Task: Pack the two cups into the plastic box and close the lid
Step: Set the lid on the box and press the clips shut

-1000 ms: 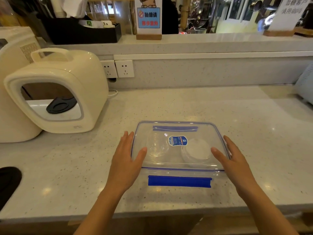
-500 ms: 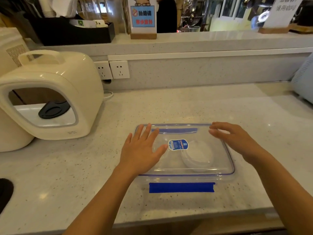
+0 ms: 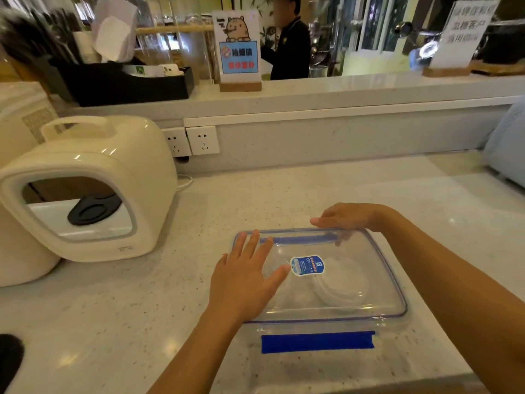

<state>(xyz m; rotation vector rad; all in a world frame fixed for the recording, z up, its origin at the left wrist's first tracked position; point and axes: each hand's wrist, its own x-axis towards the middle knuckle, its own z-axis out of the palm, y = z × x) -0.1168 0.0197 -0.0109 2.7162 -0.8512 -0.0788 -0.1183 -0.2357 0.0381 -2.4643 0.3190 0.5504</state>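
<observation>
Lying directly in front of the person on the pale speckled stone counter (image 3: 284, 191), the clear rectangular plastic box (image 3: 395, 282) has its long axis running left to right, and its transparent blue-edged lid (image 3: 335, 302) already sits on top of it. Through the lid one shallow translucent cup (image 3: 339, 282) is visible in the right half; a second cup seems to be under the left half, but it is mostly hidden by the hand. The far blue latch (image 3: 301, 240) lies along the back edge, and the near blue latch (image 3: 316, 342) lies flat on the counter along the front edge, apparently not yet folded up. The left hand (image 3: 244, 282) is open, palm down and fingers spread, resting flat on the left part of the lid. The right hand (image 3: 349, 218) reaches across to the far edge, fingers loosely curled downward at the right end of the far latch; whether it presses the latch I cannot tell. The right hand is therefore nearer to the far latch, and the near latch is just beside the left wrist.
</observation>
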